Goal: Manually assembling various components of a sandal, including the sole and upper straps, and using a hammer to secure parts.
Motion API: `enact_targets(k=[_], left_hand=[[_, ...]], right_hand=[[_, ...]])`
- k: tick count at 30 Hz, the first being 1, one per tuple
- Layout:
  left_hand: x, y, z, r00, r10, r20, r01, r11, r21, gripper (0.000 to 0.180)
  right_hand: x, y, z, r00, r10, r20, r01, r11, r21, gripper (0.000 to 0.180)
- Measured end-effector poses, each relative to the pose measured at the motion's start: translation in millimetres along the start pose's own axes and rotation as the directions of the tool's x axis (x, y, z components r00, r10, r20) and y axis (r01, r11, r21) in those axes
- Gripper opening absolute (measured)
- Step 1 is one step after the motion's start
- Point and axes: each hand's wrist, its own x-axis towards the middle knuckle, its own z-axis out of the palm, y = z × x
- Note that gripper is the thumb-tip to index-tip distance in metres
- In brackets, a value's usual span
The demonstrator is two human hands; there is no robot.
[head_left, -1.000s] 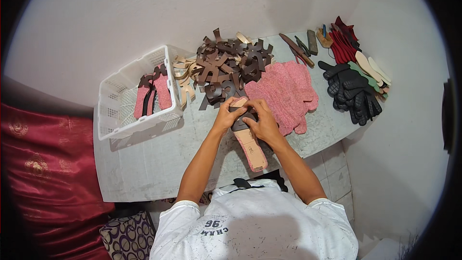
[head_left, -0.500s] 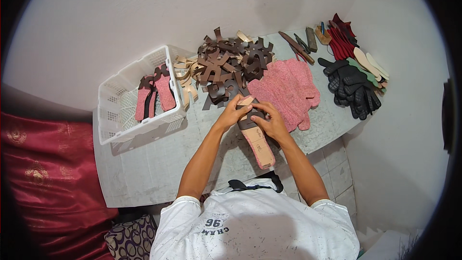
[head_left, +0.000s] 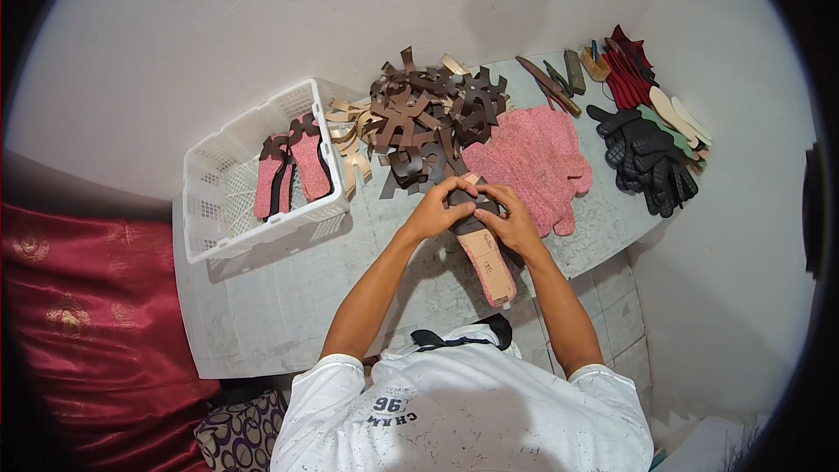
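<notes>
Both hands meet over the near middle of the desk. The left hand and right hand are each clenched on the front of a pink sole, pressing a dark strap over its toe end. The sole's heel points back toward the person and reaches close to the desk's near edge.

Judging by the layout, the work is at an early stage. Only a couple of strapped pink soles lie in the white basket at the left, while a large strap pile and a stack of bare pink soles remain just beyond the hands. Black soles and red pieces sit at the far right, seemingly untouched.

Open room lies between the basket and the hands and along the near left of the desk. The wall closes off the far side. The right edge is crowded with stacked material, and a red cloth lies off the desk's left.
</notes>
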Motion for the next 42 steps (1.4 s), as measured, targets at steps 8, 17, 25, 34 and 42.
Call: enact_targets(k=[8,17,25,34,42], left_hand=[[2,3,-7,0.998,-0.013,0.053,0.010,0.999,0.051,0.033],[1,-4,-4,0.995,-0.101,-0.018,0.101,0.995,0.000,0.028],[1,0,-2,0.985,-0.158,-0.070,0.161,0.986,0.039,0.026],[-2,10,0,0.944,-0.292,-0.154,0.298,0.955,0.013,0.027],[-9,10,2,0.902,-0.367,-0.227,0.370,0.929,-0.033,0.028]], right_hand=[[3,-1,-3,0.997,-0.073,0.025,0.072,0.997,0.039,0.046],[5,9,-5,0.986,0.008,0.165,-0.059,0.951,0.304,0.049],[7,3,-45,0.899,-0.023,0.438,-0.050,0.987,0.155,0.062],[58,143,-239,0.840,0.295,-0.456,-0.110,0.914,0.390,0.015],[96,223,-409,0.136,0.543,-0.828,-0.672,0.665,0.325,0.043]])
